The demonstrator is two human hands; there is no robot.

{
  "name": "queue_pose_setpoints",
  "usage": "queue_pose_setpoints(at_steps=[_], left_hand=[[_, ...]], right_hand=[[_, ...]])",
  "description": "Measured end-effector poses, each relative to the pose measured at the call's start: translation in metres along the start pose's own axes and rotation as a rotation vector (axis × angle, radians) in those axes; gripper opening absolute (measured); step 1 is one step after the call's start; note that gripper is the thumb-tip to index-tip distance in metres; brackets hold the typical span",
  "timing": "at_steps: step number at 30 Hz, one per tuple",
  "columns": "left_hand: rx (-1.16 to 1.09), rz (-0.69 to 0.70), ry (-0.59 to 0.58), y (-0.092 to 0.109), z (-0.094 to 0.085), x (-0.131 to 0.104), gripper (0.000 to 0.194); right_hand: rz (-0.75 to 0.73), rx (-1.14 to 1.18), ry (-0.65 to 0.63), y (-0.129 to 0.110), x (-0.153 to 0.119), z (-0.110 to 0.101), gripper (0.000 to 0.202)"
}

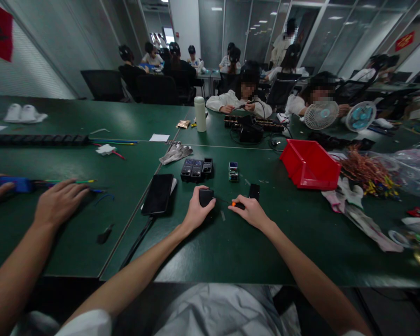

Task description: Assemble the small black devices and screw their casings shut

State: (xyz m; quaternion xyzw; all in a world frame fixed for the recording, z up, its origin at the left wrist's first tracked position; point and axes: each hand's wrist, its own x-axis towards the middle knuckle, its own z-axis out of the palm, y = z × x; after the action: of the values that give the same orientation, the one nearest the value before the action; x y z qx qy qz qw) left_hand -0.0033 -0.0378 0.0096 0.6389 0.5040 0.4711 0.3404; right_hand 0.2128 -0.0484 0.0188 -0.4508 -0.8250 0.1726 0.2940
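Note:
My left hand (197, 209) is closed around a small black box (206, 197) above the green table. To its right, my right hand (250, 211) grips a screwdriver (237, 205) with an orange and black handle, its thin shaft pointing toward the box. Just behind my right hand lies a flat black piece (254, 191). Farther back stand several black modules (196, 169) in a row and a small open device (233, 171) with its circuit board showing. A black phone (157, 194) rests left of my left hand.
Gloves (176, 153) and a pale green bottle (200, 114) stand beyond the modules. At the right are a red bin (311, 164), copper wires (367, 168) and more gloves. Another person's hands (59, 200) hold a blue tool (16, 185) and touch wires at the left.

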Motion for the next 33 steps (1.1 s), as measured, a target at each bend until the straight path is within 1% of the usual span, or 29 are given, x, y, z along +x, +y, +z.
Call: queue_pose_setpoints(at_steps=[10,19,33], left_hand=[[0.005,0.015,-0.025,-0.0016,-0.0006,0.0000,0.037],[0.029,0.013,-0.014,-0.0026,0.0001,0.0005,0.037],[0.011,0.017,-0.017,-0.0030,-0.0004,0.0002,0.038]], right_hand=[[0.021,0.052,-0.001,0.0008,0.0005,-0.0004,0.021],[0.022,0.061,0.010,0.0036,0.0012,0.0028,0.020],[0.025,0.062,0.003,0.0015,0.0005,0.0014,0.021]])
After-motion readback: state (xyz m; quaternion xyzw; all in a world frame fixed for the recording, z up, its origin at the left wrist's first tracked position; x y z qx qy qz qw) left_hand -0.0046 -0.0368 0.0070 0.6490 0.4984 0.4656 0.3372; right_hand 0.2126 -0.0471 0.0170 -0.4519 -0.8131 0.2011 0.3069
